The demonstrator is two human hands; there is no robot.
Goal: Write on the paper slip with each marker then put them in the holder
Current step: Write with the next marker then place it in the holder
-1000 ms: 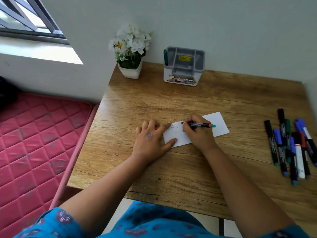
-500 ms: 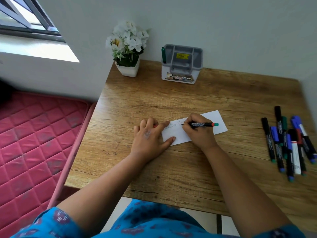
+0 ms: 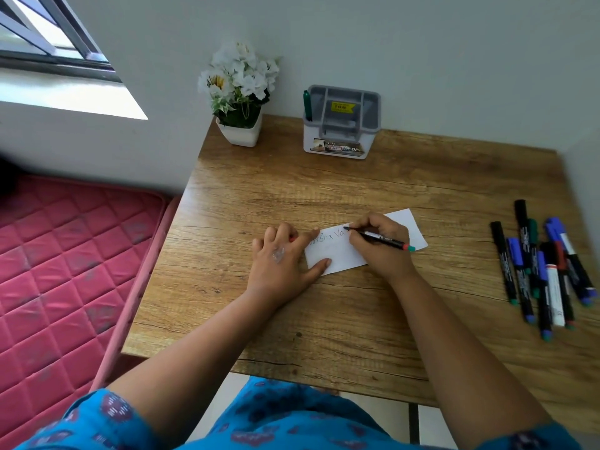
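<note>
One marker (image 3: 307, 104) stands in the holder (image 3: 337, 138); your right hand (image 3: 380, 248) pinches another, writing on the paper slip (image 3: 337, 254) your flat left hand (image 3: 282, 258) steadies. Perhaps nine markers (image 3: 545, 271) wait.

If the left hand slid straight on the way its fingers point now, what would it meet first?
The left hand lies flat, fingers aimed up and right across the paper slip, which it already touches. Beyond that, most likely bare wooden table; the grey marker holder lies roughly that way, though the exact line is uncertain.

paper slip (image 3: 337, 254) writing partly hidden — illegible
</note>
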